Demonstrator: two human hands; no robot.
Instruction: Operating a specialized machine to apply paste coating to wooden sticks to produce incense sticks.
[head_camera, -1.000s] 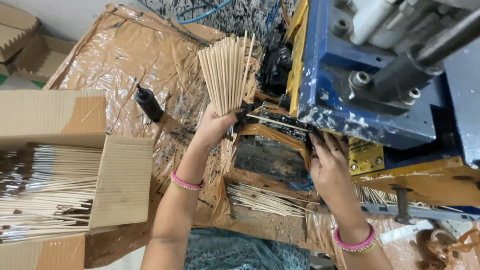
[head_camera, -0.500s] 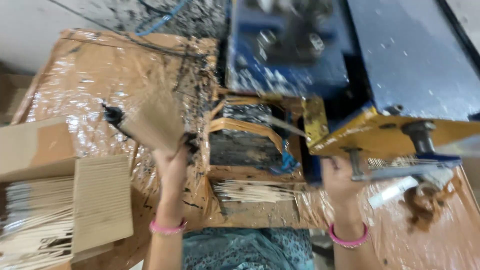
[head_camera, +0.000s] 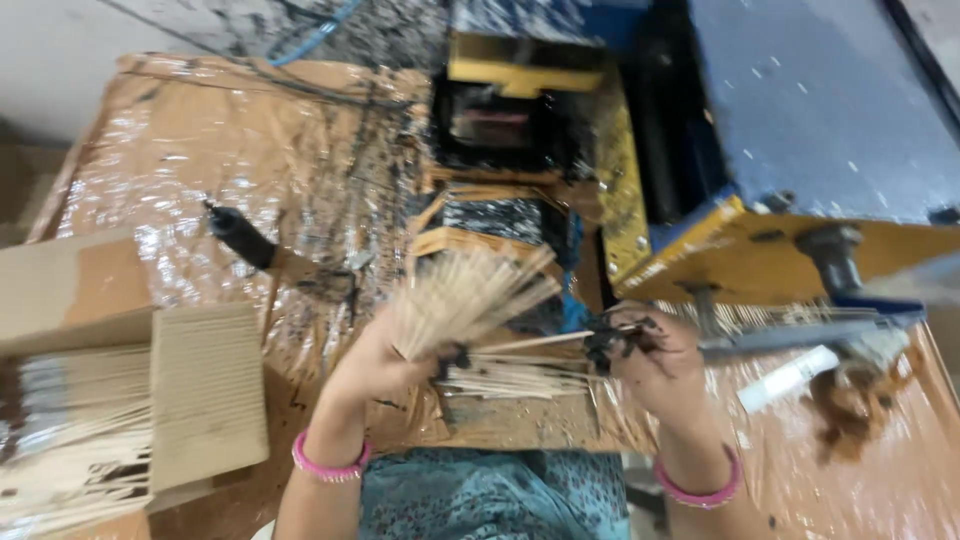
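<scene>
Below the blue-yellow machine (head_camera: 790, 200), left hand (head_camera: 385, 365) clenched on fanned stick bundle (head_camera: 465, 295); right hand (head_camera: 655, 360) pinches 1 stick (head_camera: 535, 343). Cardboard box (head_camera: 120, 390) of sticks far left.

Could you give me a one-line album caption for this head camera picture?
Left hand grips a fanned bundle of thin sticks while right hand pinches one stick beside a blue and yellow machine.

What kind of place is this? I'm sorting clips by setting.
Probably a small stick-making workshop: a paint-chipped blue and yellow machine, a cardboard box of thin sticks, and a bench under crinkled plastic sheet. The left hand holds a fanned stick bundle.
</scene>
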